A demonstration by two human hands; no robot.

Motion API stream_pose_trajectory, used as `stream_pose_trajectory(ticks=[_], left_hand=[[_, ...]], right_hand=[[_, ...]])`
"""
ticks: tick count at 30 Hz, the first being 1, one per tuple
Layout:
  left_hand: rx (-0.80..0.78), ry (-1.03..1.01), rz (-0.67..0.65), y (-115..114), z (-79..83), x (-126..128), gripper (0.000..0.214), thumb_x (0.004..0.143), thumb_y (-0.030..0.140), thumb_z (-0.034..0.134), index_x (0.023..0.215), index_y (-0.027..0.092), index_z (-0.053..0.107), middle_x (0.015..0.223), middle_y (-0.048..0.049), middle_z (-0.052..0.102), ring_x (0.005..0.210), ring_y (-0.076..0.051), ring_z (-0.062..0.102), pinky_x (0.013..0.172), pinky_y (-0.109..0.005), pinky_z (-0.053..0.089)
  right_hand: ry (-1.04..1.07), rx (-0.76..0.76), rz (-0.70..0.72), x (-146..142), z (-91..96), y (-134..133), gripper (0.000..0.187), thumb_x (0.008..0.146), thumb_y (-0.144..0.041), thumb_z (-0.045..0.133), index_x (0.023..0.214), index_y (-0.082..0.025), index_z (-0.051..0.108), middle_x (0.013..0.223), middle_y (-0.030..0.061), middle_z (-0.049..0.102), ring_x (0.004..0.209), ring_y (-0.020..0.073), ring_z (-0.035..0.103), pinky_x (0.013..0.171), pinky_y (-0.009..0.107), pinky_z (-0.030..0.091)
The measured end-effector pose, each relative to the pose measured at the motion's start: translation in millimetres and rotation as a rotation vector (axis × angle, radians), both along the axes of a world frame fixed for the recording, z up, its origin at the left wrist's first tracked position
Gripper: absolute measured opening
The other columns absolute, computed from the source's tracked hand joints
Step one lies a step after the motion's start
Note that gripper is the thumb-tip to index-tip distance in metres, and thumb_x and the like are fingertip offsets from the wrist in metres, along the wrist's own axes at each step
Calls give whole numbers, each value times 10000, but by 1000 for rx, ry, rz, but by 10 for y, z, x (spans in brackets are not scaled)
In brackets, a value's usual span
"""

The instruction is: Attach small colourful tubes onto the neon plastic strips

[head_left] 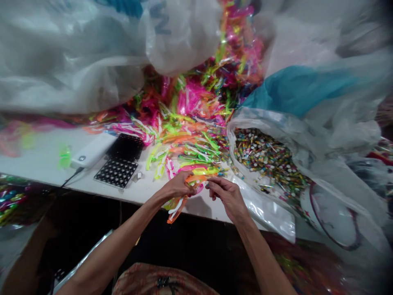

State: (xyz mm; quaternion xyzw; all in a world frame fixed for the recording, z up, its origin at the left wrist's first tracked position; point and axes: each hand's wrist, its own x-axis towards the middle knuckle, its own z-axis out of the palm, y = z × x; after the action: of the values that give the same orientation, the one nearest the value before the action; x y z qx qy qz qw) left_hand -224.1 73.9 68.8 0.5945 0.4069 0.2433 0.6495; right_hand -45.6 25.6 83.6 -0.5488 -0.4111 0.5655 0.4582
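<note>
My left hand [177, 187] is closed around a bunch of neon plastic strips [175, 207], orange and white ones hanging below it over the table edge. My right hand [225, 196] is pinched just to its right, fingertips touching the end of an orange strip [199, 178] held between both hands. Behind the hands lies a big heap of pink, green and orange plastic pieces [190, 119] on the white table [43, 157].
An open clear bag of small multicoloured stick-like parts [267, 159] sits right of the hands. A white power bank [92, 150] with a cable and a black perforated tray [118, 172] lie to the left. Large translucent plastic sacks [76, 53] fill the back. A flat clear bag [270, 211] overhangs the edge.
</note>
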Motion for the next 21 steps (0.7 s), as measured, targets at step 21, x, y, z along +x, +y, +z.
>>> stream_pose_trajectory(ticks=[21], left_hand=[[48,59,-134,-33,-57,-1,200,512,145,598,701,133,533,604,41,476,502,-84,420,437,-179,296]], right_hand=[[-415,107,295,156,123,-6,131,687,-288,651,750,-187,706,739,32,626,646,141,539,571,254,425]])
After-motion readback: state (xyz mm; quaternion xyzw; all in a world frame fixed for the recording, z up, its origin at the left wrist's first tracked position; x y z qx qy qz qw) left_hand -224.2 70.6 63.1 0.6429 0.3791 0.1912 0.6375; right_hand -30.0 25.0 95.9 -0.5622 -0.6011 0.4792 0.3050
